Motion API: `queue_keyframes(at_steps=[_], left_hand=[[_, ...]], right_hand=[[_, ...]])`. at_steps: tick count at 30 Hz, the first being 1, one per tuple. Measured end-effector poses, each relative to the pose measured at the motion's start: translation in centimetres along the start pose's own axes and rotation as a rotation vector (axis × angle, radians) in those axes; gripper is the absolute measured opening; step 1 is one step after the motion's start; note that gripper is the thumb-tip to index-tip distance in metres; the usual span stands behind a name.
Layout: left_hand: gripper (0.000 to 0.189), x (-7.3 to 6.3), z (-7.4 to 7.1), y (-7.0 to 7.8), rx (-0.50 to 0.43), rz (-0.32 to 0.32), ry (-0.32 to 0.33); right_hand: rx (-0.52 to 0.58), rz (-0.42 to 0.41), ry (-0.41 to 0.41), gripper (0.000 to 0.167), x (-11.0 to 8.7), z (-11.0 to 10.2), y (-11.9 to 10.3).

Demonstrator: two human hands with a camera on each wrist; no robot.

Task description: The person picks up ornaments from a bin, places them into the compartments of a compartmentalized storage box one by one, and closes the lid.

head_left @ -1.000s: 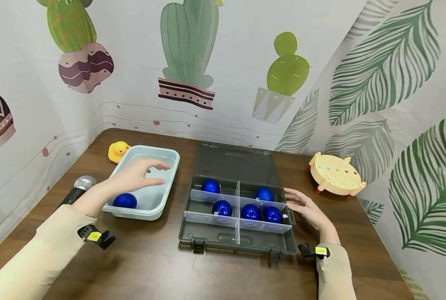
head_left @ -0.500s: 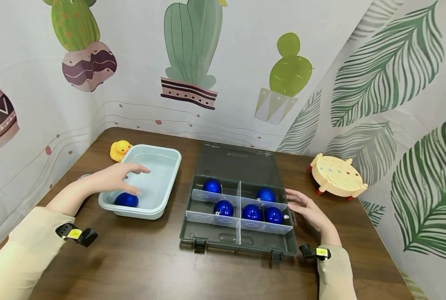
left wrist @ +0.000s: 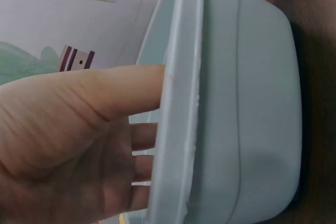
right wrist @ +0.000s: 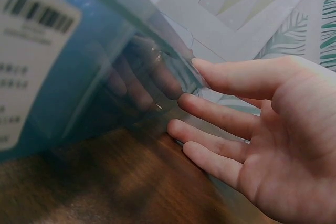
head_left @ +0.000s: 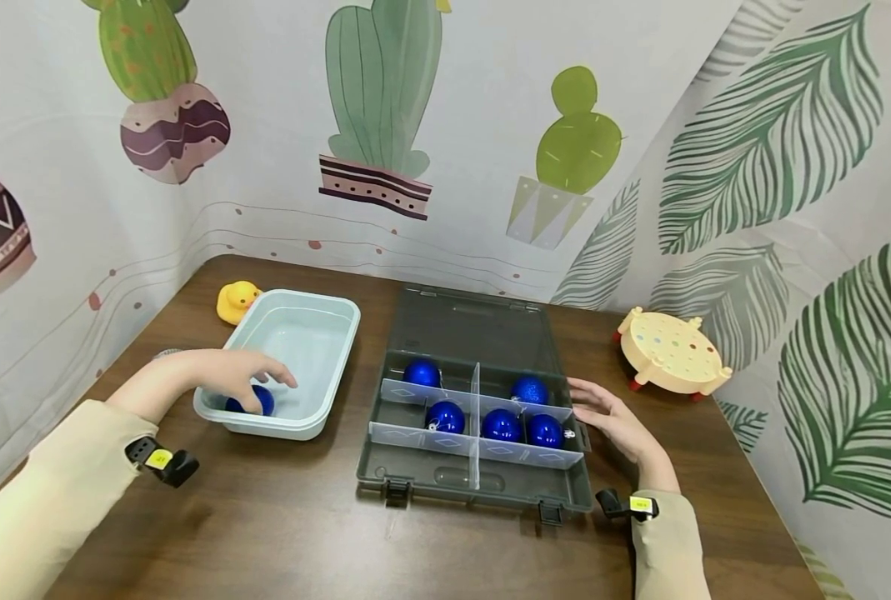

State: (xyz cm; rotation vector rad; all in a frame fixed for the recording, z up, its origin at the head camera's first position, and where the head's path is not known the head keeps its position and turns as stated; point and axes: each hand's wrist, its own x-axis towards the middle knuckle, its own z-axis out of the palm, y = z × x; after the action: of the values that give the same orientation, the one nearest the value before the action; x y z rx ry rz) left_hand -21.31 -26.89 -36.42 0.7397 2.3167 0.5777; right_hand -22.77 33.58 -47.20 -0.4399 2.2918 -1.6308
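In the head view my left hand [head_left: 238, 377] reaches over the near rim of a pale blue plastic tub [head_left: 317, 333]. Its thumb overlaps a blue Christmas bauble [head_left: 266, 402] in the tub, with the other fingers spread beyond it. In the left wrist view the tub's wall [left wrist: 262, 103] hides the fingertips and the bauble. My right hand [head_left: 618, 421] rests beside a dark, see-through divided case [head_left: 415, 462], its nearly straight fingers [right wrist: 220, 114] against the case's right side. Several blue baubles [head_left: 445, 416] lie in the case's back and middle compartments; the front row holds none.
The case's lid [head_left: 471, 329] lies folded back towards the wall. A yellow rubber duck [head_left: 237, 302] sits behind the tub's left side. At the right stands a small cream stool-like toy [head_left: 673, 352] with red feet. A microphone is mostly hidden behind the left forearm.
My left hand has moved left and down into the tub, over the bauble, and its forearm now covers the microphone. The right hand stays at the case's side.
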Motion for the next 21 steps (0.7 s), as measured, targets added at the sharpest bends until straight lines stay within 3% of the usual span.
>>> queue_keyframes(at_steps=[6, 12, 21], left_hand=[[0.052, 0.31, -0.13, 0.02, 0.044, -0.024, -0.066], [0.049, 0.64, 0.03, -0.1, 0.098, -0.043, -0.081], [0.044, 0.92, 0.33, 0.03, 0.1, -0.1, -0.091]], right_hand=[[0.01, -0.01, 0.004, 0.055, -0.01, 0.01, -0.01], [0.02, -0.02, 0.003, 0.054, -0.05, 0.16, -0.2], [0.029, -0.025, -0.002, 0.054, -0.04, 0.24, -0.39]])
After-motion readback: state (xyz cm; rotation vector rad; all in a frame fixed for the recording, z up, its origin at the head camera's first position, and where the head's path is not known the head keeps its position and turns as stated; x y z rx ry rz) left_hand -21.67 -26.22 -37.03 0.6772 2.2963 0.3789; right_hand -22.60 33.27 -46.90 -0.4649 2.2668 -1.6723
